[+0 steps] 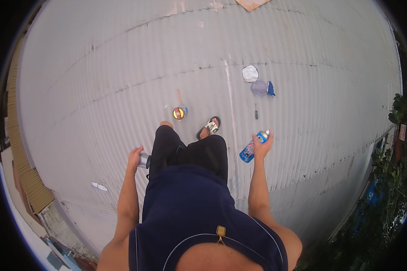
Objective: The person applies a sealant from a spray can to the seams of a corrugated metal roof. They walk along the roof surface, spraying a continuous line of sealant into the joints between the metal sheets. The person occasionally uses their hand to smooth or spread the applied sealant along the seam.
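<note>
I stand on a grey corrugated metal roof (122,67) in dark shorts and a sandal (209,127). My right hand (261,145) grips a blue spray can (252,147), held tilted at my right side. My left hand (134,158) is closed on a small silvery cap or can (144,160) beside my left thigh. An open round tin with yellowish contents (180,113) sits on the roof just ahead of my feet.
Crumpled foil (250,73) and a grey-and-blue cloth or bag (262,88) lie ahead to the right, with a small screwdriver-like tool (256,111) below them. A white scrap (98,186) lies at left. The roof edge drops off at right toward plants (389,180) and at lower left.
</note>
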Tool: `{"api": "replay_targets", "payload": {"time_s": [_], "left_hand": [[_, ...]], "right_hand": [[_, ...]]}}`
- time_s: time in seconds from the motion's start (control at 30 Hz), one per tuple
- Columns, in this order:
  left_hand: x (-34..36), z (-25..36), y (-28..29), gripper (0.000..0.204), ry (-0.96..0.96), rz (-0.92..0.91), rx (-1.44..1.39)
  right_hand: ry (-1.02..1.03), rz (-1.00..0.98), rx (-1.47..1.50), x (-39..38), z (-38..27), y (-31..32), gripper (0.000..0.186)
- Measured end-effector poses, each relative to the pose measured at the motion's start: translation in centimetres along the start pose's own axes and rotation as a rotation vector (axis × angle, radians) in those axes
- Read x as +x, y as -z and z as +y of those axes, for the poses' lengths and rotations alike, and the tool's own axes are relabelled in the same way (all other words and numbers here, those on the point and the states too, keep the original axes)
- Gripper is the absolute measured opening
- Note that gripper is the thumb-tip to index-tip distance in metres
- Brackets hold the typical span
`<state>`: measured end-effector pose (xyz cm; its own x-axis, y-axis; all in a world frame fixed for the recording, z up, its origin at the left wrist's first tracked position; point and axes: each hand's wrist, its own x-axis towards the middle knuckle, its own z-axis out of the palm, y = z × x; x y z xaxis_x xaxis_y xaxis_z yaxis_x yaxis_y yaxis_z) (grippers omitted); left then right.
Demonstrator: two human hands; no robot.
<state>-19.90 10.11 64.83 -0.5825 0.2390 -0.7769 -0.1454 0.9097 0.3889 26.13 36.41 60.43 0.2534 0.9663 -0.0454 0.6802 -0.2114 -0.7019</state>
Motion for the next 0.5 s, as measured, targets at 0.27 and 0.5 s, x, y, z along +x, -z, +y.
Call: {"api": "replay_targets", "payload": {"time_s": [0.27,0.5], "left_hand": [[-0.6,-4.3,0.4,0.051,0.130,0.021,0.143],[9.6,5.5,-0.3,0.047,-0.009,0.196,0.065]], "right_hand": [[0.005,-0.134,-0.121,4.3,-0.9,-3.8,0.071],[0.003,-0.272,-0.194,6.3,-2.5,-13.8,0.069]]}}
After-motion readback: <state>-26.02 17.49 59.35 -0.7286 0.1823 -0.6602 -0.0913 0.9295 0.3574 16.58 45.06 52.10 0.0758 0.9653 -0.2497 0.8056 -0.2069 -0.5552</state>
